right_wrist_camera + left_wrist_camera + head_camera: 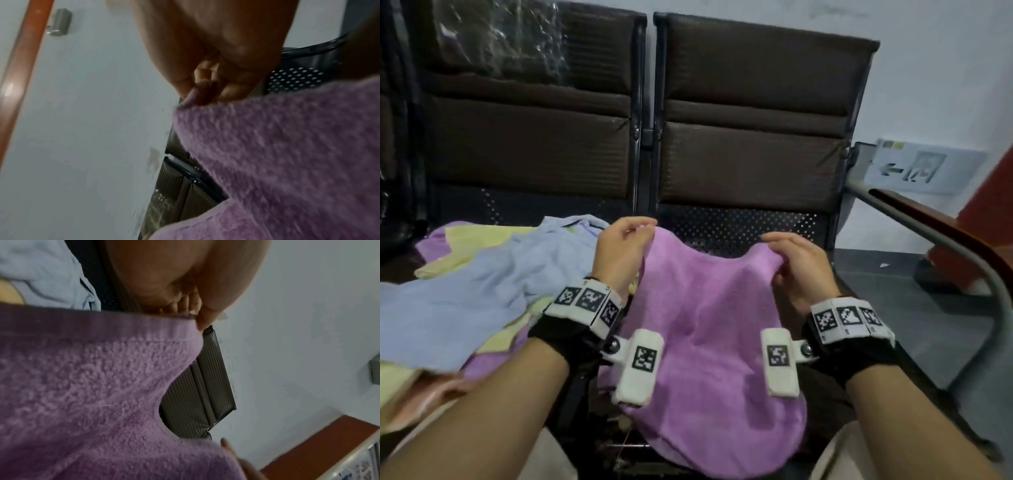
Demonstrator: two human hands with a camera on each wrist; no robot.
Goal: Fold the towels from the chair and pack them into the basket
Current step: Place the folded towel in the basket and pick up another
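Note:
A purple towel (705,325) hangs between my two hands over the right chair seat, its lower part draped toward my lap. My left hand (626,240) pinches its upper left corner; the left wrist view shows the thumb on the towel's hem (180,321). My right hand (791,257) pinches the upper right corner, and the right wrist view shows the fingers closed on the purple towel (277,146). A loose pile of towels (482,291), light blue on top with yellow, purple and pink beneath, lies on the left chair seat. No basket shows clearly.
Two dark brown padded chairs (756,137) stand against a pale wall. A grey metal armrest (945,246) curves down at the right, with a red-brown object (989,219) behind it. A white lattice edge (362,457) shows at the left wrist view's lower right.

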